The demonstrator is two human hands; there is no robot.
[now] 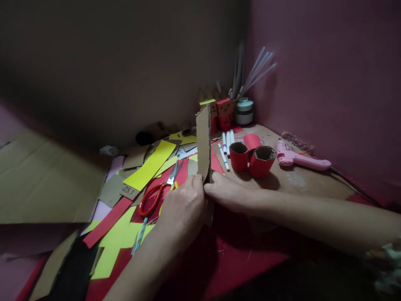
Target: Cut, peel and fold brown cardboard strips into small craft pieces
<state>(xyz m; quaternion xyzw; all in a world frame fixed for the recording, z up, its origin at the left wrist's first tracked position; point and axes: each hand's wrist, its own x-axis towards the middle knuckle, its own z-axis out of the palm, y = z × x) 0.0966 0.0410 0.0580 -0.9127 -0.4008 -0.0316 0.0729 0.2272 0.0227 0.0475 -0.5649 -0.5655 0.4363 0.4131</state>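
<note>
A strip of cardboard [203, 142] stands upright in front of me, its lower part gripped from both sides. My left hand [188, 205] is closed round it on the left. From the right, my right hand [224, 190] is closed on it too, the two hands almost touching. The strip's lower end is mostly hidden by my fingers. Just left of my left hand lie red-handled scissors [152, 200] with their blades pointing away. Beyond my right hand stand short tubes wrapped in red paper [261, 162].
Yellow paper strips [150, 165] and cardboard scraps cover the table's left side. White markers [228, 142] lie near the tubes. A pink glue gun [300, 159] rests at right, its cord trailing. Decorated cups [224, 113] and a lidded jar [244, 112] stand in the corner. Large cardboard [53, 184] rises at left.
</note>
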